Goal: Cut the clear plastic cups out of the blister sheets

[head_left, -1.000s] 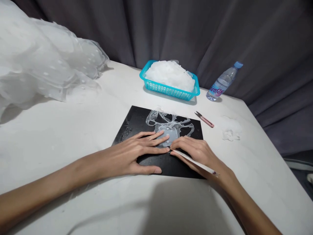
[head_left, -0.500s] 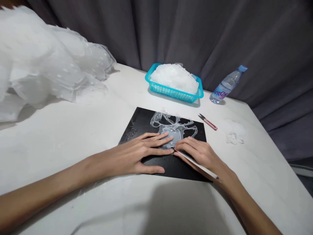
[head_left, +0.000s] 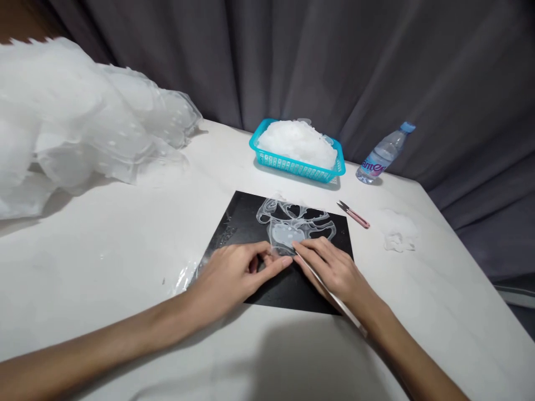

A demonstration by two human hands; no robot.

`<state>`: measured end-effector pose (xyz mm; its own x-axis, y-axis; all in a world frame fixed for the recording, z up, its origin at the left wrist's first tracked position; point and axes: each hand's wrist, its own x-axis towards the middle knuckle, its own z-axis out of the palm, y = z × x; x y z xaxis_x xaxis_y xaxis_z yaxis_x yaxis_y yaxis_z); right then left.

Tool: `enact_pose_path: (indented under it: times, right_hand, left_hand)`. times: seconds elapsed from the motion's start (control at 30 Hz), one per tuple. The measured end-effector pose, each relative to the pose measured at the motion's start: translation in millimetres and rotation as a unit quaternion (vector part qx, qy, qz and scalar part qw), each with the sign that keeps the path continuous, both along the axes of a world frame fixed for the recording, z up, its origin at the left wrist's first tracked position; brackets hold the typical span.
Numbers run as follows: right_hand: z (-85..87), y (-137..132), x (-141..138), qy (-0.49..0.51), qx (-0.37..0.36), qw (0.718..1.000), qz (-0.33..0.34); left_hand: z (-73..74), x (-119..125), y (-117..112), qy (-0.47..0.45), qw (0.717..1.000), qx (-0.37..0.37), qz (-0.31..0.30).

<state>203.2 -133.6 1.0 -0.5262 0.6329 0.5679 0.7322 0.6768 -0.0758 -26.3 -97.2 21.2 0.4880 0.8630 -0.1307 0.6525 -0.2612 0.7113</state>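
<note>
A translucent whitish piece (head_left: 288, 235), looking like soft moulded plastic with a thin frilly outline, lies on a black mat (head_left: 284, 289). My left hand (head_left: 238, 273) is at its lower left edge, fingers curled in and thumb reaching along the near edge. It seems to grip that edge, though the fingertips are partly hidden. My right hand (head_left: 334, 270) is closed round a long thin pale tool (head_left: 349, 313), slanting back under the palm toward the wrist. The tool's working end is at the piece's lower right edge, too small to make out.
A turquoise basket (head_left: 298, 171) heaped with white pieces stands at the back. Beside it is a water bottle (head_left: 378, 159). Pink-handled thread snips (head_left: 355, 216) and white scraps (head_left: 399, 240) lie to the right. Translucent sheets (head_left: 92, 122) are piled at the left.
My left hand has gone from lying flat with spread fingers on the piece to curled at its lower left edge. My right hand stays near the same spot with the tool.
</note>
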Motion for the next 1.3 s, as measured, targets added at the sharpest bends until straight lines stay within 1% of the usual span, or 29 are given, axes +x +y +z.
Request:
enact_pose_path:
  times: [0.03,0.1,0.17,0.2,0.27,0.33,0.37,0.43,0.47,0.53,0.57,0.6,0.63,0.67,0.7,0.77,0.8,0.83,0.87,0.93,0.97,1.03,1.1,1.13,1.17,1.2,1.23,1.3]
  right_hand:
    - [1.0,-2.2,-3.6,0.012,-0.007,1.000,0.003]
    - [2.8,-7.0,-11.4,0.038,-0.031,0.999,0.013]
    - [5.0,-11.1,-18.0,0.086,-0.087,0.992,0.015]
    - [6.4,-12.0,-19.9,0.125,-0.128,0.984,0.012]
    - [9.1,-9.6,-18.1,0.214,-0.219,0.952,-0.012]
    - [10.1,-0.1,-6.9,0.302,-0.276,0.910,-0.070]
    - [9.5,7.0,2.2,0.339,-0.284,0.890,-0.111]
    - [6.1,22.8,24.4,0.416,-0.262,0.850,-0.190]
    - [3.9,30.1,35.6,0.454,-0.246,0.830,-0.213]
    - [1.0,39.9,52.5,0.514,-0.228,0.796,-0.223]
    - [1.1,41.7,56.5,0.532,-0.226,0.786,-0.219]
    - [2.4,41.4,57.2,0.538,-0.231,0.783,-0.210]
    - [4.9,39.1,54.6,0.531,-0.240,0.788,-0.200]
    - [8.3,35.1,49.3,0.514,-0.245,0.800,-0.190]
    - [12.1,29.8,42.3,0.485,-0.246,0.820,-0.177]
    - [18.6,16.9,26.1,0.416,-0.217,0.870,-0.155]
    - [20.2,10.2,18.2,0.380,-0.193,0.894,-0.142]
    - [20.4,3.7,10.9,0.352,-0.168,0.912,-0.128]
    - [19.3,-2.2,4.1,0.330,-0.147,0.926,-0.112]
    - [15.0,-12.1,-7.3,0.301,-0.131,0.942,-0.065]
    - [13.1,-16.1,-11.9,0.287,-0.142,0.947,-0.032]
    - [12.7,-22.1,-17.8,0.254,-0.212,0.943,0.038]
    - [17.6,-25.2,-17.8,0.229,-0.308,0.919,0.090]
    - [21.3,-25.5,-15.4,0.226,-0.343,0.906,0.104]
    - [25.0,-25.1,-11.8,0.232,-0.361,0.897,0.109]
    - [28.0,-23.9,-7.4,0.245,-0.357,0.895,0.104]
    - [29.8,-22.1,-2.9,0.257,-0.341,0.900,0.087]
    - [28.8,-17.4,4.3,0.273,-0.281,0.920,0.022]
  left_hand:
    - [-0.7,2.5,-1.4,-0.031,0.999,-0.022,0.008]
    - [-3.8,6.1,-3.0,-0.124,0.990,-0.070,0.008]
    - [-7.1,7.1,-3.0,-0.203,0.973,-0.108,-0.002]
    - [-8.3,6.7,-2.6,-0.221,0.968,-0.121,-0.006]
    - [-9.6,4.6,-1.0,-0.227,0.964,-0.136,-0.007]
    - [-9.5,1.7,1.5,-0.228,0.962,-0.153,0.001]
    - [-9.2,0.3,3.2,-0.230,0.959,-0.165,0.007]
    - [-8.7,-1.8,7.4,-0.234,0.953,-0.191,0.020]
    - [-8.7,-2.6,9.8,-0.236,0.950,-0.202,0.024]
    - [-9.1,-3.8,14.5,-0.239,0.946,-0.219,0.021]
    - [-9.4,-4.5,16.5,-0.238,0.945,-0.225,0.013]
    - [-9.4,-5.5,18.1,-0.232,0.946,-0.228,0.002]
    - [-8.9,-6.9,19.2,-0.221,0.948,-0.227,-0.011]
    - [-7.9,-8.5,19.7,-0.208,0.954,-0.215,-0.018]
    - [-6.1,-10.2,19.5,-0.194,0.962,-0.192,-0.014]
    - [-0.8,-13.1,18.1,-0.182,0.975,-0.123,0.029]
    - [2.3,-13.6,17.1,-0.185,0.976,-0.097,0.057]
    - [5.2,-13.4,16.2,-0.194,0.974,-0.088,0.078]
    - [7.6,-12.3,15.6,-0.210,0.969,-0.101,0.083]
    - [9.5,-8.5,15.6,-0.252,0.951,-0.172,0.053]
    - [8.8,-6.4,16.3,-0.271,0.940,-0.206,0.028]
    - [4.6,-3.5,18.5,-0.288,0.927,-0.239,-0.011]
    - [-1.1,-3.3,20.9,-0.283,0.930,-0.233,-0.029]
    - [-3.6,-4.1,21.8,-0.277,0.934,-0.224,-0.033]
    - [-5.5,-5.2,22.4,-0.272,0.937,-0.215,-0.036]
    - [-6.7,-6.3,22.7,-0.267,0.941,-0.205,-0.039]
    - [-7.2,-7.3,22.6,-0.259,0.945,-0.194,-0.043]
    - [-6.4,-7.9,21.6,-0.238,0.955,-0.167,-0.056]
